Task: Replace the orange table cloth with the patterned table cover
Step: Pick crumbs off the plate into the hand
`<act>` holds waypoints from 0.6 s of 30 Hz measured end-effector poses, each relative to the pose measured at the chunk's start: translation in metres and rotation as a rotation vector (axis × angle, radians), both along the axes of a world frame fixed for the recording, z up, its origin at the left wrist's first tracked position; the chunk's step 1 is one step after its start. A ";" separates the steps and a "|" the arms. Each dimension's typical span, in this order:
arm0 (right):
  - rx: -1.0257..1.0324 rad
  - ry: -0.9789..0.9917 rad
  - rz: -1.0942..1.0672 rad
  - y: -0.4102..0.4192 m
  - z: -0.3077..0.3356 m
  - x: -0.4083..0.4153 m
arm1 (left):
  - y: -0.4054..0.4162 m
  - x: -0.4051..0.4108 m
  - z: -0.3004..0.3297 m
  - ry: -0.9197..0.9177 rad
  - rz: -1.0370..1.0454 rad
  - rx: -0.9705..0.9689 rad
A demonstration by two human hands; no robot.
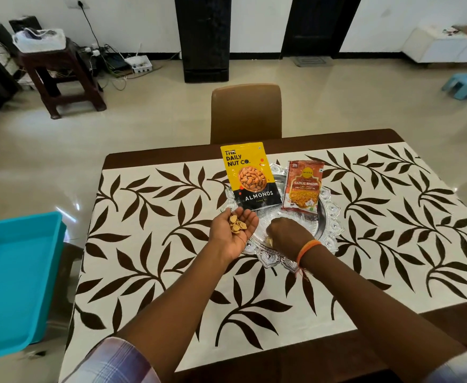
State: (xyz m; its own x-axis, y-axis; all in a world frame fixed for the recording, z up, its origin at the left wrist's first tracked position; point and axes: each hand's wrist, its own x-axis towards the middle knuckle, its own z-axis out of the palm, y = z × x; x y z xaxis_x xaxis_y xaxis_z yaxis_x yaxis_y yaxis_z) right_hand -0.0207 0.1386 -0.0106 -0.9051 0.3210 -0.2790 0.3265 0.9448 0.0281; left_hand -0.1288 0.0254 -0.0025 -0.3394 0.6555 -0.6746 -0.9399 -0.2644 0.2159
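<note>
The patterned table cover, white with dark brown leaves, lies spread over the brown table. No orange cloth is in view. A silver tray sits on the cover at the centre. My left hand is held palm up over the tray's left edge and cups several small yellow shells. My right hand reaches down into the tray with its fingers curled, and a pale bit shows under it. What those fingers hold is hidden.
A yellow-and-black almonds pouch and a red garlic bhujia packet lean on the tray's far side. A teal plastic tray sits at the left. A brown chair stands behind the table.
</note>
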 end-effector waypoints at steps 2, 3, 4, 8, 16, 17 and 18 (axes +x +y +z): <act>-0.014 -0.017 -0.081 -0.001 0.001 -0.004 | 0.000 0.001 0.001 0.004 -0.006 0.000; -0.046 -0.006 -0.126 -0.001 0.001 -0.005 | 0.001 0.001 0.002 0.004 -0.010 0.000; -0.080 0.022 -0.172 0.002 0.000 -0.005 | 0.001 0.001 0.001 0.004 -0.016 -0.002; -0.344 0.222 -0.381 0.020 0.009 0.006 | 0.002 0.002 0.003 0.019 -0.042 -0.003; -1.101 0.697 -0.597 0.000 0.066 0.015 | 0.012 0.013 -0.001 0.043 -0.116 -0.019; -0.986 0.675 -0.526 -0.006 0.069 0.010 | 0.014 0.015 -0.001 0.037 -0.131 -0.010; -0.851 0.666 -0.468 -0.011 0.072 0.004 | 0.015 0.017 0.000 0.032 -0.142 0.004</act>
